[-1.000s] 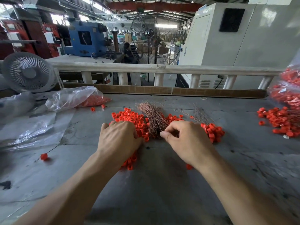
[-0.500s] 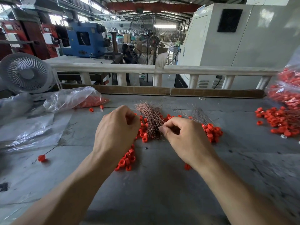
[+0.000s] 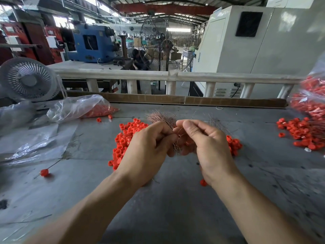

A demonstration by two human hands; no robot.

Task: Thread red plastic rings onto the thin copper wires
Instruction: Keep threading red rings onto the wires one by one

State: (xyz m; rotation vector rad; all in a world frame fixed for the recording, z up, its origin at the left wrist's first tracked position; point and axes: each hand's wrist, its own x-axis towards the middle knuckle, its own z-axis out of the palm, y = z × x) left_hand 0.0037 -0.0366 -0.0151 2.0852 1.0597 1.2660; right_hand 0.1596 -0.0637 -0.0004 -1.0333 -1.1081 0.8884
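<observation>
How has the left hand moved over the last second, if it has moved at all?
Yes. The left hand has lifted off the red rings on the table and come toward the right hand.

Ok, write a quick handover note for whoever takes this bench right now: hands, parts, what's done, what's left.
Left hand and right hand: raised together over the table, fingers pinching thin copper wires; any ring between them is hidden.
Parts: wire bundle behind the hands, loose red rings either side.
Done: one ringed wire far left.
Left: most rings and wires.
</observation>
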